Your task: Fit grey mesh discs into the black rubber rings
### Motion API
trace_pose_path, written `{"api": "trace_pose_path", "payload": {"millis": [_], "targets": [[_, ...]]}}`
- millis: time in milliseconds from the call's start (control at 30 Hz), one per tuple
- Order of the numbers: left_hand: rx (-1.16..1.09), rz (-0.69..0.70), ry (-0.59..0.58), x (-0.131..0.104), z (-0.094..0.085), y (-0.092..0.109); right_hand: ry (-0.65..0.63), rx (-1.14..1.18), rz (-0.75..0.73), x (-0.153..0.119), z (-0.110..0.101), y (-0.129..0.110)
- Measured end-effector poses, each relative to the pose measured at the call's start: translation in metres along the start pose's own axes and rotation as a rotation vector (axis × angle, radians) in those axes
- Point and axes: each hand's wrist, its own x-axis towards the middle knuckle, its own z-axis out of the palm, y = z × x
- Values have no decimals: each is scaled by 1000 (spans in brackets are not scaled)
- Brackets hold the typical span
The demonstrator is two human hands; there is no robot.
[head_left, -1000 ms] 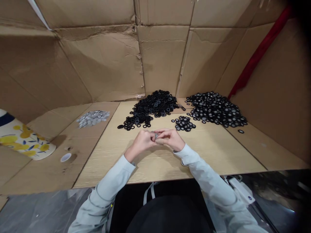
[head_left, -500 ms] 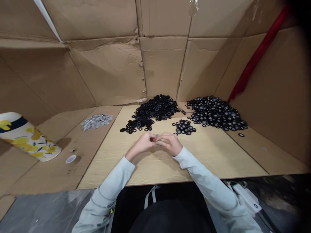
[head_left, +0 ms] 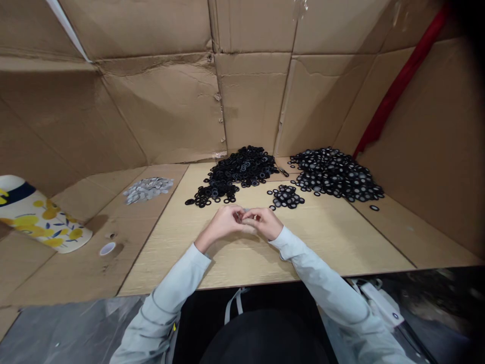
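Observation:
My left hand [head_left: 228,220] and my right hand [head_left: 265,222] meet above the wooden board, fingertips touching. Both are closed in a pinch. Between them a sliver of a small grey disc [head_left: 246,209] shows; fingers cover the rest, and whether a ring is with it I cannot tell. Just beyond my left hand lies a spread of black rings [head_left: 212,194], joined to a larger heap of black rings [head_left: 246,166]. Past my right hand is a small cluster of black rings with grey centres [head_left: 286,196].
A big pile of grey-centred rings [head_left: 337,174] lies back right, with tweezers-like metal tool [head_left: 282,172] beside it. Grey discs [head_left: 148,189] are heaped at left, near a patterned tumbler [head_left: 49,222] and a white round piece [head_left: 108,248]. Cardboard walls [head_left: 162,111] enclose the board [head_left: 170,258].
My fingers have shifted slightly around the grey disc, and the right fingers are more curled in. The whole view has moved a little; the piles look the same.

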Motion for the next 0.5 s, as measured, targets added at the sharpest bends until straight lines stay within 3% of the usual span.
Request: {"api": "trace_pose_path", "payload": {"millis": [267,500], "targets": [[227,186,323,-3,-3,-2,-126,127,100,4,4,9],[279,341,367,-6,-2,-7,-247,435,210,8,3,7]]}}
